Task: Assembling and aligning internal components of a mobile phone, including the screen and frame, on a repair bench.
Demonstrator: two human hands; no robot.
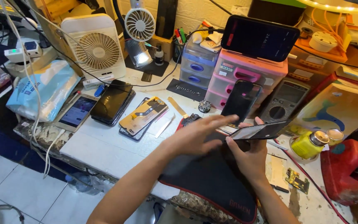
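Right hand (251,159) at centre-right clamps thin black glass phone screen (258,131) by edges; looks light, fragile, slippery. Left hand (195,135) flat, fingers apart, holds nothing.

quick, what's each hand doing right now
Left hand: open, fingers stretched flat above the black mat, holding nothing.
Right hand: closed on a dark phone, held level by its edge.

Dark phone screen (260,131) held above mat; blue plastic package (46,89) far left.
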